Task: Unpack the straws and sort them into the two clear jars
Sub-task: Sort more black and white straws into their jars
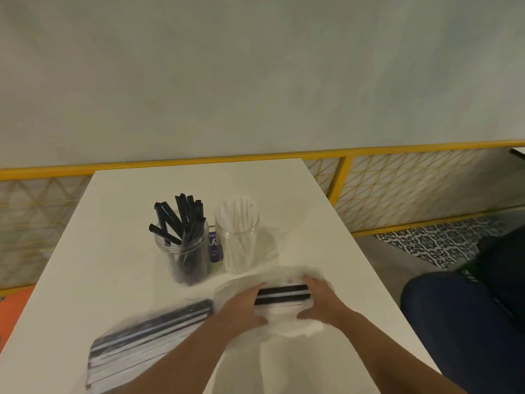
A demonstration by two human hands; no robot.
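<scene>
Thin, crinkly plastic wraps the straw packet, just on your side of the white-straw jar. Your left grip and right grip each clasp one end. It looks light, slippery and limp; pinch the film, not the crushable straws.

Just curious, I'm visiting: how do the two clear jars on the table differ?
The left jar holds black straws; the right jar holds white straws. The left jar's straws splay outward, the right jar's stand bunched. Both are clear, upright and open-topped.
</scene>
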